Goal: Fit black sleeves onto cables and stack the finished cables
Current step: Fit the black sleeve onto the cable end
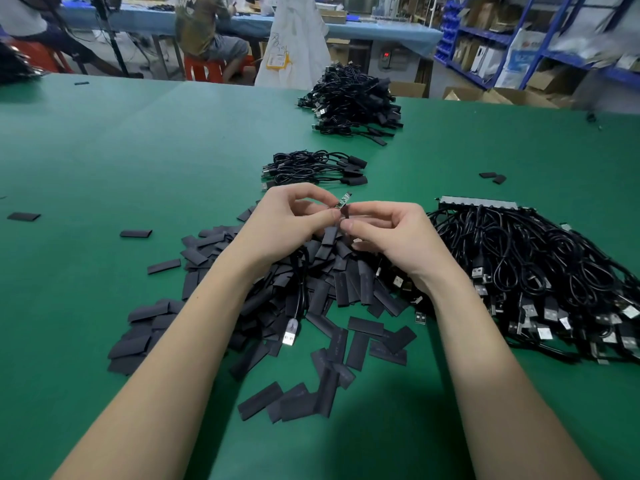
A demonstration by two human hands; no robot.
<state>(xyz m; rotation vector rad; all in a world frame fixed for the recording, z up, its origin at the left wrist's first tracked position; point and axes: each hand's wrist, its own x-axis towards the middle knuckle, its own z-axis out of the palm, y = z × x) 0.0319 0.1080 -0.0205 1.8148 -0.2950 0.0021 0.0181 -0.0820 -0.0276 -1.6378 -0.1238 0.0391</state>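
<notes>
Head view: sleeve going onto a bare board end

Head view shows both hands mid-frame above the loose sleeves (pixel 311 282). Left hand (pixel 287 223) pinches a small board (pixel 343 201) at a cable's end, its tip poking up; right hand (pixel 391 233) pinches a black sleeve (pixel 344 212) at the board's base, seemingly just started on. That cable's plug (pixel 291 332) dangles below the left wrist.

Two finished stacks sit higher up: a small one (pixel 313 168) centre and a big one (pixel 353 98) above it. Unsleeved cables (pixel 540 271) fill the right (a large heap), so I judge much work remains.
</notes>
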